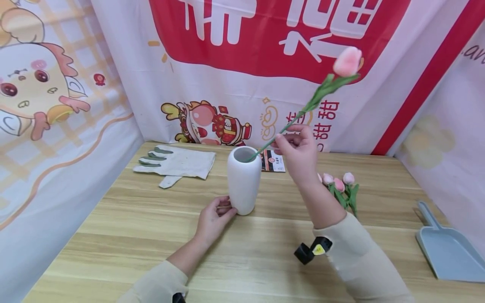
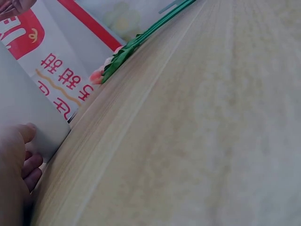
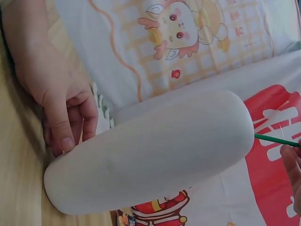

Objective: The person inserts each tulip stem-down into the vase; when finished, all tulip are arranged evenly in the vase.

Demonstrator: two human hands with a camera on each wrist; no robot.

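Observation:
A white vase (image 1: 244,181) stands upright on the table. My left hand (image 1: 215,221) holds it low on its left side, thumb towards me and fingers partly hidden behind; the left wrist view also shows this hand (image 2: 16,165) at the base. Above and right of the vase, my right hand (image 1: 297,153) pinches the green stem of a pink artificial tulip (image 1: 347,62). The stem slants down, its lower end inside the vase mouth (image 1: 245,154). In the right wrist view the stem (image 3: 275,139) enters at the rim, and only part of the right hand (image 3: 292,174) shows.
More pink tulips (image 1: 339,185) lie on the table behind my right forearm. White gloves (image 1: 182,162) with grey-green fingertips lie at the back left, and a small printed card (image 1: 273,161) lies behind the vase. A blue-grey dustpan (image 1: 451,252) rests at the right edge. Printed curtains (image 1: 132,63) enclose the table.

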